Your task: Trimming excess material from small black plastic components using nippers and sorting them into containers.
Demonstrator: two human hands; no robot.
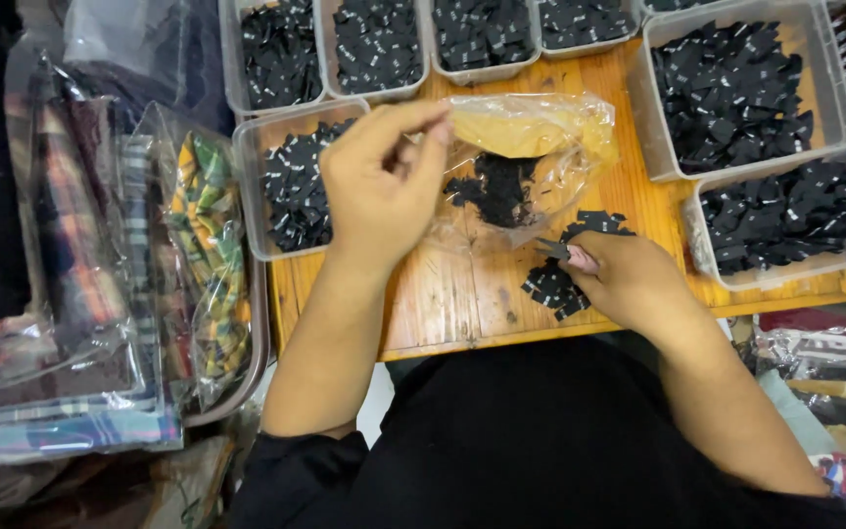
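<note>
A: How far along was the work?

B: I think it was well on. At least 7 clear tubs (pixel 829 93) sat round the wooden board (pixel 462 304), and all held black labels. But a small pile of labels (pixel 565 269) lay loose on the board, and more sat in the plastic bag (pixel 526 157). So some were left to sort, I would say.

A: What was the left hand doing?

B: The left hand (pixel 384 186) was lifted above the board, just beside the bag. Its fingers (pixel 413 127) were curled in and pinched at the tips. I could not tell if they held a label.

A: And the right hand?

B: The right hand (pixel 629 279) lay low on the board, on the loose pile. Its thumb and finger gripped 1 label (pixel 552 249).
</note>
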